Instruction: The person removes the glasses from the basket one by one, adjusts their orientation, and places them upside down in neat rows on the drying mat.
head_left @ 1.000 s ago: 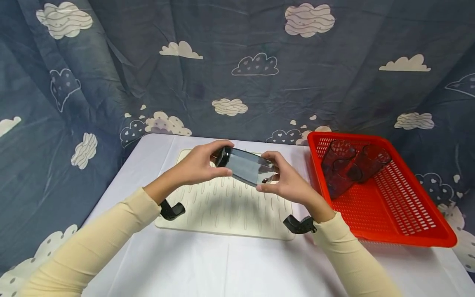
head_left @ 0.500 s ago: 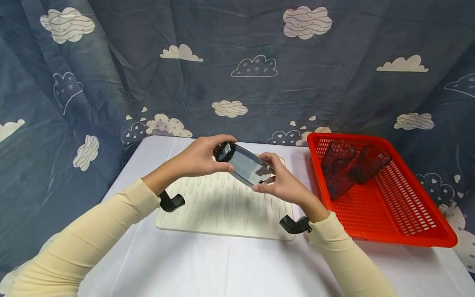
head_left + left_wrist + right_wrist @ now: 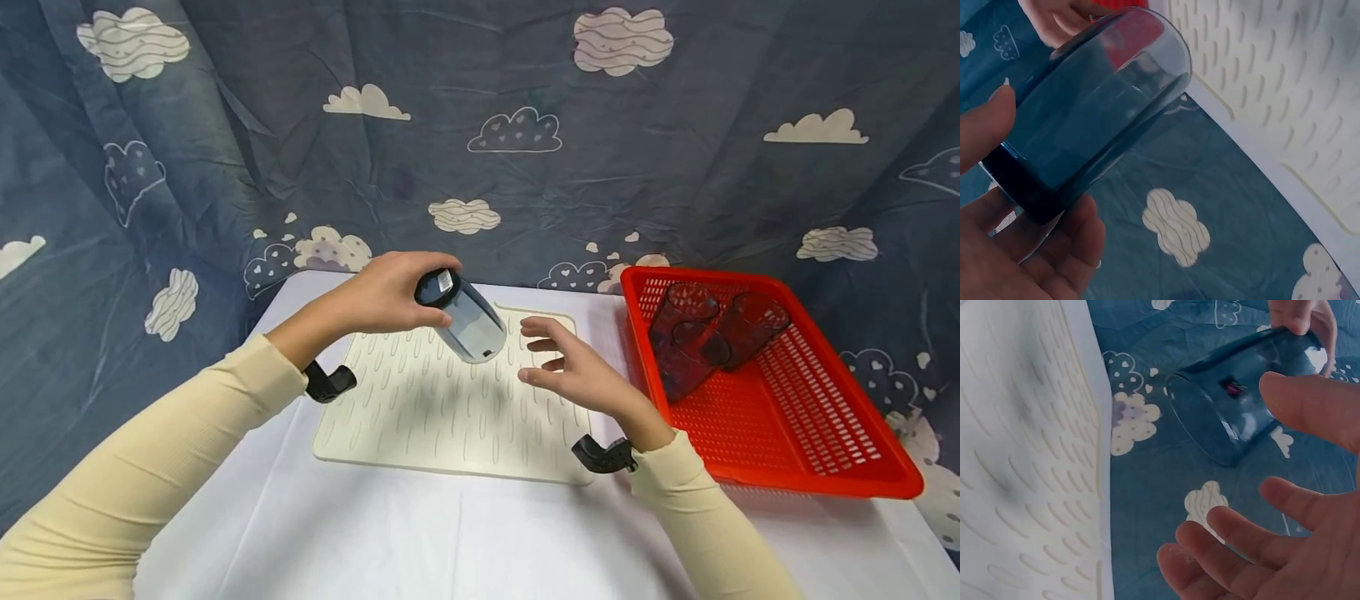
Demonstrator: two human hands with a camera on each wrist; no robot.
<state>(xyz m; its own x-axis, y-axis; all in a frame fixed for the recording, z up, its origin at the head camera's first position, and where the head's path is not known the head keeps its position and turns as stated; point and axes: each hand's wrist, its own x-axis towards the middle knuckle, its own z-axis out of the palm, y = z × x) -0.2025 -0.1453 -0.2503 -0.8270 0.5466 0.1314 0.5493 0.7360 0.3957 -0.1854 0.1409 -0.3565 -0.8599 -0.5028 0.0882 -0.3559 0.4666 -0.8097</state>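
Observation:
A blue-tinted drinking glass (image 3: 472, 325) hangs tilted over the cream ridged mat (image 3: 450, 425), its dark base up and its mouth down to the right. My left hand (image 3: 393, 292) grips it by the base, thumb on the near side, with a small white label showing on the bottom. In the left wrist view the glass (image 3: 1091, 112) leans away from the fingers, and its rim is free. My right hand (image 3: 573, 371) stands apart from the rim, fingers spread and holding nothing. Seen from the right wrist, the glass (image 3: 1241, 394) lies beyond the thumb.
At the right a red perforated basket (image 3: 772, 433) holds several glasses, among them a front one (image 3: 693, 358), leaning together in its back left corner. A white cloth (image 3: 375, 533) covers the table. Behind hangs a dark blue curtain (image 3: 465, 83) with clouds.
My right hand has let go of the glass's rim end. My left hand has moved a little left and up with the glass, tipping its mouth further down.

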